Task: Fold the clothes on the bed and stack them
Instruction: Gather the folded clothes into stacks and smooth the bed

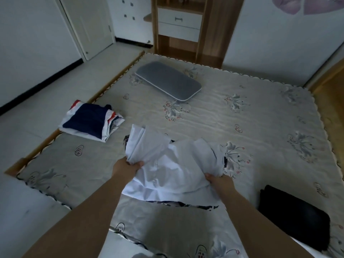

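Observation:
A white shirt (173, 164) hangs bunched above the middle of the bed (242, 118). My left hand (128, 167) grips its left edge and my right hand (216, 180) grips its right edge. A dark garment shows a little under the shirt's lower hem. A folded stack of navy, white and red clothes (91, 121) lies at the bed's left edge. A folded black garment (296, 218) lies on the bed at the lower right.
A grey pillow (168, 81) lies at the far side of the bed. A wooden shelf unit with drawers (179, 25) stands behind it. White floor runs along the left of the bed frame.

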